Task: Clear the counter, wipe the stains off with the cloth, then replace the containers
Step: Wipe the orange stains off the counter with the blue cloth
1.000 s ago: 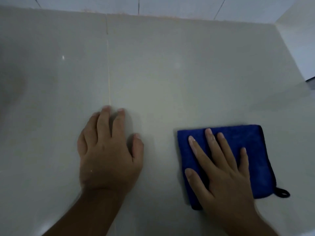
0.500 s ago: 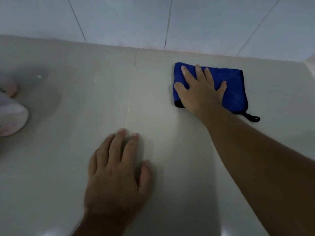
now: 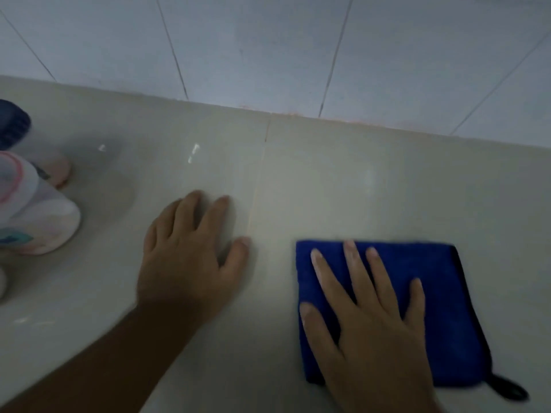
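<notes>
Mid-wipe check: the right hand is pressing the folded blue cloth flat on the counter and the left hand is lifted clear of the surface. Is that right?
Not quite. In the head view the left hand rests palm-down on the pale glossy counter, not lifted. The rest holds: the right hand presses the folded blue microfibre cloth flat on the counter.

The cloth [image 3: 417, 296] has been drawn back from the wall toward 6 o'clock under the flat right hand [image 3: 369, 323]. More of the containers [image 3: 35, 210] is revealed at 9 o'clock.
</notes>
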### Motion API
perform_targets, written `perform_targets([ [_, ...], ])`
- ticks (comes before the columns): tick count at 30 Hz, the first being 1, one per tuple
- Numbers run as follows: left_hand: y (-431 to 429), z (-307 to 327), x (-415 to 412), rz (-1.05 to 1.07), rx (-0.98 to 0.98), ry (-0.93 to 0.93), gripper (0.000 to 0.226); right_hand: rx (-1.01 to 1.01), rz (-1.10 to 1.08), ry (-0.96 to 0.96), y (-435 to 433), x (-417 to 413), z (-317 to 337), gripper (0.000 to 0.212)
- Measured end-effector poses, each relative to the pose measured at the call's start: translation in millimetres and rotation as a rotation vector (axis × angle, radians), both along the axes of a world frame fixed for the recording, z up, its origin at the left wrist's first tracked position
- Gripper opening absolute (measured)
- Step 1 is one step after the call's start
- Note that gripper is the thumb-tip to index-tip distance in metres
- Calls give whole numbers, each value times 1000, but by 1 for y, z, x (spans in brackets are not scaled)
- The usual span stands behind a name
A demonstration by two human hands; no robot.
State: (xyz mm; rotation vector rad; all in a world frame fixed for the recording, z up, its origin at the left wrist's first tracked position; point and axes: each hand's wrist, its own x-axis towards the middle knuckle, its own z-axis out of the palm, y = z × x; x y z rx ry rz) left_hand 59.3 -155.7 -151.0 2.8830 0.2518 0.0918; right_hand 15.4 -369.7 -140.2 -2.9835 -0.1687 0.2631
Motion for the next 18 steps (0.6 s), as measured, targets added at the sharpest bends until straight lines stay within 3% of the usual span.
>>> perform_targets([
  [7,2,0,5,3,-27,46,68,33,3,-18,68,186,-5,61],
  [10,2,-1,6,-3,-25,63,69,21,-43,-17,86,224,-10,60],
  [14,2,-2,6,-12,-22,73,70,43,-34,-31,77,190,-7,61],
  [18,3,-2,6,-2,-11,65,70,4,-55,14,48,87,-5,65],
])
